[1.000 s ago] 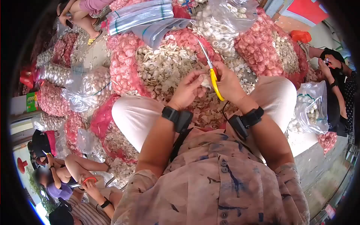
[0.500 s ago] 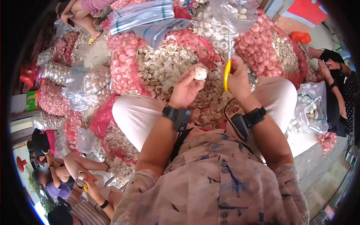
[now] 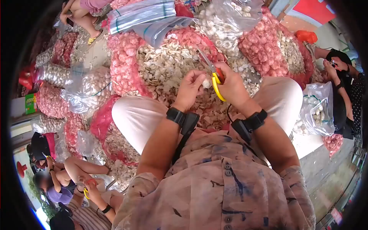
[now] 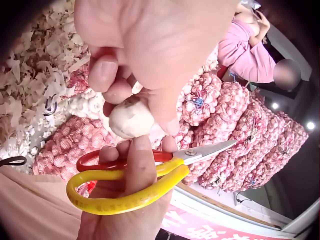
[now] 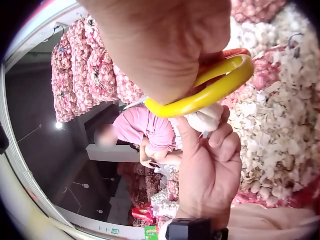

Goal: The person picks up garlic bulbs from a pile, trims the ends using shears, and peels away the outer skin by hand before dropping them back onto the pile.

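Over the lap, my left hand [image 3: 188, 91] holds a white garlic bulb [image 4: 131, 120] between thumb and fingers. My right hand [image 3: 235, 89] grips scissors [image 3: 217, 91] with yellow and red handles, its fingers through the loops. In the head view the blades point up and away to the left. The left wrist view shows the right fingertips right at the underside of the bulb, while the blades lie to one side of it. Loose papery garlic skins [image 3: 161, 69] lie heaped beyond both hands.
Pink mesh sacks of garlic [image 3: 124, 63] surround the heap. Clear plastic bags of peeled-looking bulbs [image 3: 226, 27] stand beyond and at the left. Flat plastic bags [image 3: 142, 17] lie at the back. Other people sit at both sides, one holding scissors [image 3: 86, 191].
Half a second ago the hands were apart, with the bulb raised in the left fingers and the scissors pointing straight ahead. Now the hands have come together and the scissors tilt left.
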